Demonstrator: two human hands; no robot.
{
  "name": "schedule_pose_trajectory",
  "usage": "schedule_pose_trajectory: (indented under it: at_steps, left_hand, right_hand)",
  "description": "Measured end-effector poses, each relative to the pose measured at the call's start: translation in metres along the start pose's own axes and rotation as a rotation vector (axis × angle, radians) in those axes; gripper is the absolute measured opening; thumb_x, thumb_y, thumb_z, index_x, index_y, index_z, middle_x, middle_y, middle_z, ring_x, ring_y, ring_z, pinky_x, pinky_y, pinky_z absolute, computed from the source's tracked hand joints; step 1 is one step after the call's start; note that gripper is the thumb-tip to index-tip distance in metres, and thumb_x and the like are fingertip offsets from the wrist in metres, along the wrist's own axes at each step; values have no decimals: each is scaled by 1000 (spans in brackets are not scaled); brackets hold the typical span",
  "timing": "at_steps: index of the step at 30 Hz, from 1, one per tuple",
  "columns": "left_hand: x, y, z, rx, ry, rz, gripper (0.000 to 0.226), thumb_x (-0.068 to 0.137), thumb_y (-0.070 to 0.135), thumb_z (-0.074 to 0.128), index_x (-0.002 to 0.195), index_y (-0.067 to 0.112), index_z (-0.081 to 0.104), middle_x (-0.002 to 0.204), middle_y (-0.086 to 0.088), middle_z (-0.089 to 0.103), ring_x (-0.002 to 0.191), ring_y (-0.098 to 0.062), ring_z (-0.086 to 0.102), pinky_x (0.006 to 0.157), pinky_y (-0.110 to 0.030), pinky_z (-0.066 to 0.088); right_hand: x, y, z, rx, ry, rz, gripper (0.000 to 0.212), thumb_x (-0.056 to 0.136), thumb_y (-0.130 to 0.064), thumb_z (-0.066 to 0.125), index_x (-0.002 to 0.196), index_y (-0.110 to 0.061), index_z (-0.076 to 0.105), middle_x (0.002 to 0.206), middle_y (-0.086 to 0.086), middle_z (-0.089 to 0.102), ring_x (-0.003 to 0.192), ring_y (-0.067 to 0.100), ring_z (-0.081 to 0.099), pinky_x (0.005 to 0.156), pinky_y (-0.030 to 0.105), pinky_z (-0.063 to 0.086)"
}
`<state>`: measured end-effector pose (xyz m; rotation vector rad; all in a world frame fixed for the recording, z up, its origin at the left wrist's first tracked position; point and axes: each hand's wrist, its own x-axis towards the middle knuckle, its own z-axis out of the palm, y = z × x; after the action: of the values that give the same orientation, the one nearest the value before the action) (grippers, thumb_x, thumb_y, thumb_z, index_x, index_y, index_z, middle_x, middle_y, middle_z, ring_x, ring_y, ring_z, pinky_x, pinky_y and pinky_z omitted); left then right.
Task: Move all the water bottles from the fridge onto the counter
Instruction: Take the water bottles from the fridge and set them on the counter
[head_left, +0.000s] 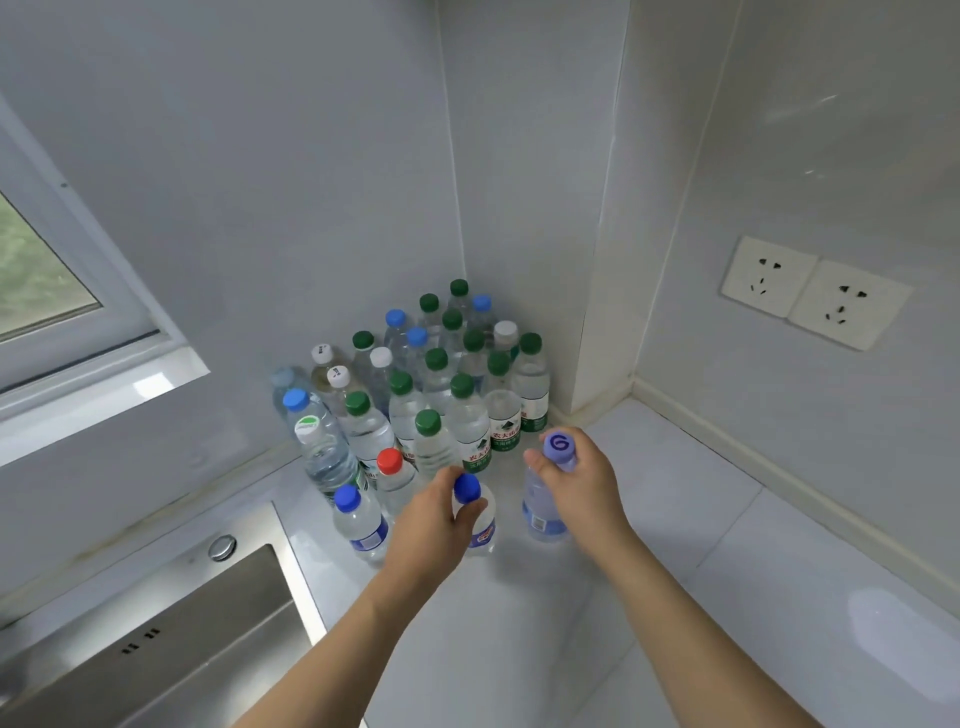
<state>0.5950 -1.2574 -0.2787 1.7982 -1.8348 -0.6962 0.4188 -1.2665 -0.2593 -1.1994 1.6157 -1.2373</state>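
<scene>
Two water bottles stand upright on the white counter (727, 597), each gripped near the top. The left hand (434, 525) has thumb and fingers curled around the neck of a dark-blue-capped bottle (475, 512) with a red-and-blue label; the cap shows just above the fingertips. The right hand (579, 480) wraps the neck of a pale purple bottle (543, 506), fingers pressed together under its lilac cap, which bears a swirl mark. The two bottles stand near each other with a narrow gap between them.

Just beyond the fingertips is the cluster of bottles (431, 384) — mostly green caps, some blue and white — packed into the wall corner. A red-capped bottle (392, 475) stands just beyond the left thumb, and another blue-capped bottle (358, 519) just to the left of that hand, close to the counter's edge at the steel sink (171, 634).

To the right of the right hand and behind both wrists the counter lies bare as far as the raised back edge along the wall. Two wall sockets (815, 293) sit above — well apart from the hands. A window (47, 280) is at far left.
</scene>
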Motion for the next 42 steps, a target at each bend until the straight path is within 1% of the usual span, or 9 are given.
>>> schedule_pose_trajectory:
  at_steps: [3,7,13,17,23,28,35,39,42]
  left_hand:
    - [10,-6,6,21,-3,4,23,92,39,60,109,25,52,84,5,61,63,-17,53,67,-37,50]
    - [27,-13,18,20,-13,9,23,92,34,60,111,22,52,89,5,60,74,-20,55,70,-36,48]
    - [41,-20,37,67,24,143,19,92,27,61,107,18,57,93,9,56,89,-11,46,69,-22,35]
    - [50,-28,44,97,35,172,23,91,26,62,110,15,57,97,3,60,94,-16,49,67,-26,41]
    - [65,-37,46,87,66,186,22,89,22,63,108,13,59,91,2,62,88,-18,51,65,-28,44]
    - [66,-40,50,141,90,218,20,87,22,65,103,11,59,87,0,62,83,-19,51,60,-25,39]
    - [69,-35,56,187,139,224,19,88,28,57,96,11,58,80,0,62,72,-19,49,56,-25,37]
    - [68,-28,56,242,163,234,26,88,31,48,103,11,57,80,-1,64,69,-21,51,53,-26,38]
    - [68,-26,55,300,152,229,25,87,30,56,103,12,58,78,-1,65,66,-22,54,48,-27,37]
  right_hand:
    - [15,4,13,-12,-29,1,16,86,-20,72,95,-19,58,85,-13,59,77,-1,55,63,1,39]
    - [39,13,27,-20,-42,17,17,86,-21,72,96,-20,58,86,-13,58,78,-1,54,64,2,39]
    - [72,26,44,-4,-20,34,18,86,-18,73,96,-19,58,89,-8,58,79,1,54,65,2,42]
    - [85,36,53,-37,-18,32,21,85,-21,74,99,-21,58,91,-12,59,83,-3,55,70,2,40]
    - [93,53,66,-61,-33,4,23,85,-23,73,101,-22,58,98,-6,62,90,1,56,78,9,42]
    - [95,58,72,-61,-57,-25,26,84,-26,74,103,-23,58,103,-3,62,95,6,58,82,13,46]
    - [95,59,72,-63,-65,-38,25,87,-25,71,106,-22,54,104,-3,60,96,8,57,79,5,42]
    - [94,55,70,-73,-80,-24,28,87,-29,71,108,-24,52,106,-3,59,98,9,56,81,11,44]
    - [89,48,65,-83,-88,-14,32,87,-34,69,112,-23,53,110,-6,59,102,7,55,79,8,42]
